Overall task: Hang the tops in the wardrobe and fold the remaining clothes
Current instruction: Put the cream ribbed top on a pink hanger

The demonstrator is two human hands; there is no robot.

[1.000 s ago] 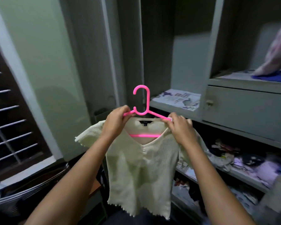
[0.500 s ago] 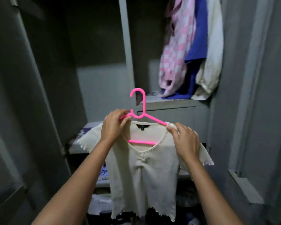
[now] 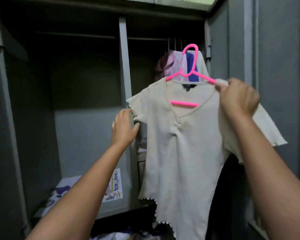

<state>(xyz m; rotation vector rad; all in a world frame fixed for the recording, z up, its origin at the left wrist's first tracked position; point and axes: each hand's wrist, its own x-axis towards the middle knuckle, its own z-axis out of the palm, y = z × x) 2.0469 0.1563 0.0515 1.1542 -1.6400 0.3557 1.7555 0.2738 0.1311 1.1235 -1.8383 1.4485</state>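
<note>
With several tops (image 3: 177,64) already on the wardrobe's far right rail (image 3: 146,38), the right hand (image 3: 238,99) pinches the pink hanger (image 3: 190,73) carrying the cream top (image 3: 182,144) raised toward it but not yet hooked, while the left hand (image 3: 124,128) hovers loose-fingered, holding nothing.

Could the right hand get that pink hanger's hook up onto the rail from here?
Probably yes. The right hand holds the hanger just below the rail, and the stretch of rail left of the hung clothes looks free.
</note>
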